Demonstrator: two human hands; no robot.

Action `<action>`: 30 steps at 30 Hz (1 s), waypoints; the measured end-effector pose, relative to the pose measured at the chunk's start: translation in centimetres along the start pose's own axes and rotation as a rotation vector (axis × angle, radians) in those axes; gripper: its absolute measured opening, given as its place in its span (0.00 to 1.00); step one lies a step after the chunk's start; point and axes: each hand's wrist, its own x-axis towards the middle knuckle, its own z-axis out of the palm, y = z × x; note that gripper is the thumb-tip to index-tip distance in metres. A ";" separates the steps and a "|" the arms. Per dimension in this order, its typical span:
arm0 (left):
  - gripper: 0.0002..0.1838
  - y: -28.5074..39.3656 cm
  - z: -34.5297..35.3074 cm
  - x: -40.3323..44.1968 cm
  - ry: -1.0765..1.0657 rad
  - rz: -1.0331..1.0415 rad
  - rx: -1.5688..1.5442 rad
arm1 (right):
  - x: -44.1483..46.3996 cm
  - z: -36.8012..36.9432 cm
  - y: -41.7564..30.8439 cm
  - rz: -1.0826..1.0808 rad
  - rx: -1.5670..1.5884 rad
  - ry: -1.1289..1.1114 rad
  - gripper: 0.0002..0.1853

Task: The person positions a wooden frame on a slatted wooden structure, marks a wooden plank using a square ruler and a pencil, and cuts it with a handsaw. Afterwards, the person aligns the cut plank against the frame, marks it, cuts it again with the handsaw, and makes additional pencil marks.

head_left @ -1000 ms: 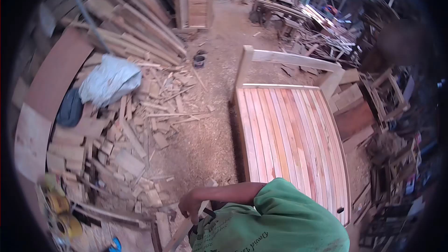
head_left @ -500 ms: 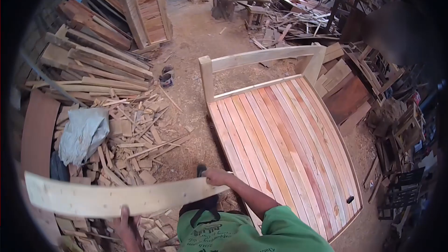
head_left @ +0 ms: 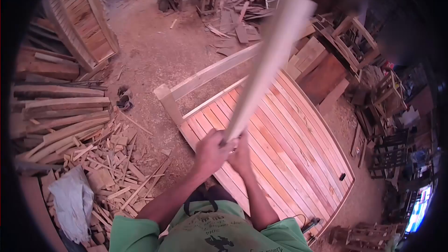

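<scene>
A long pale wooden board [head_left: 268, 60] rises away from me over the slatted wooden bed frame [head_left: 280, 144]. Its near end is gripped by my left hand [head_left: 211, 153], fingers wrapped round it. Close beside, on the right, my right hand [head_left: 241, 155] is closed round the same end. Under the board lie the pinkish slats, with the frame's headboard rail [head_left: 214, 71] at the far side. A small black object [head_left: 342, 176] rests near the right edge of the slats, and a tool [head_left: 311, 224] lies at the near corner.
Stacked planks [head_left: 65, 107] and offcuts [head_left: 121, 168] cover the floor at left, with a pale plastic sheet [head_left: 72, 200]. A slatted panel [head_left: 81, 18] stands at the upper left. Cans [head_left: 124, 99] sit on the sawdust floor. Wooden chair frames [head_left: 389, 88] stand at right.
The board has swung from the left to over the bed frame, its far end now pointing up and away. Both hands have come together at its near end. The view has turned right.
</scene>
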 end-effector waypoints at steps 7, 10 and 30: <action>0.37 -1.7 -0.1 7.6 -0.457 0.243 -0.183 | 0.6 -5.0 4.1 0.163 -0.105 0.147 0.51; 0.38 -5.1 -4.6 12.6 -0.305 0.243 0.032 | 0.6 -4.5 5.2 0.172 -0.208 0.267 0.51; 0.59 -31.8 -8.5 41.9 -0.914 -0.789 -0.384 | 7.2 7.3 0.9 0.602 -0.281 0.556 0.54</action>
